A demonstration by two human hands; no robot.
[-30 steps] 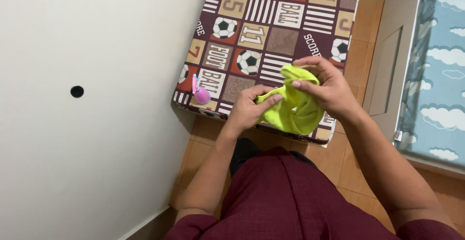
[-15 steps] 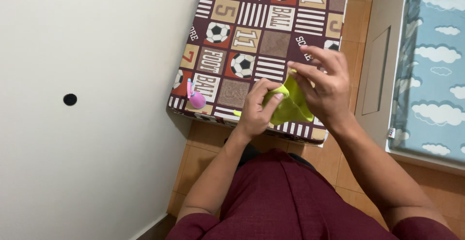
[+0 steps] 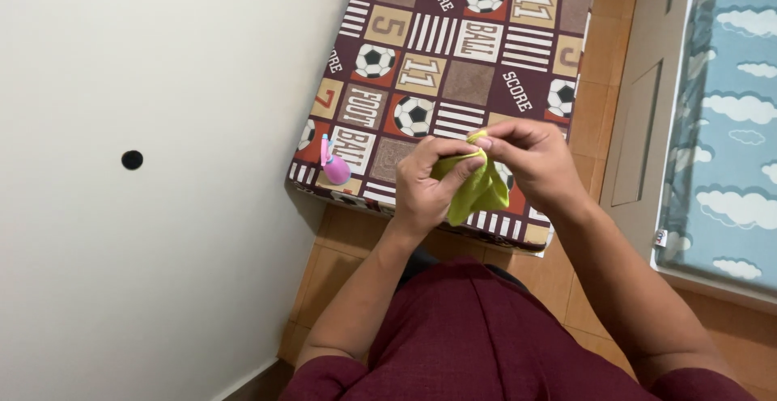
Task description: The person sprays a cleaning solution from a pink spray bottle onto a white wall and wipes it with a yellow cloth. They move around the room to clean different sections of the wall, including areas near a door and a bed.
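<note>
We pinch the green cloth (image 3: 477, 190) between left hand (image 3: 425, 186) and right hand (image 3: 530, 162) fingers | cloth already bunched small, fold not finished | pink bottle (image 3: 333, 166) left of fingers, untouched

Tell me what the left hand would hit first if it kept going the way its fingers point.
The left hand points toward the right hand, pinching the yellow-green cloth between them. It would likely press into that cloth, then the right hand's fingers.

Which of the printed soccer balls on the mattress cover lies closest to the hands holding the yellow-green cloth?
The soccer ball just above the left hand; the others sit farther up, or out toward the mattress edges.
</note>
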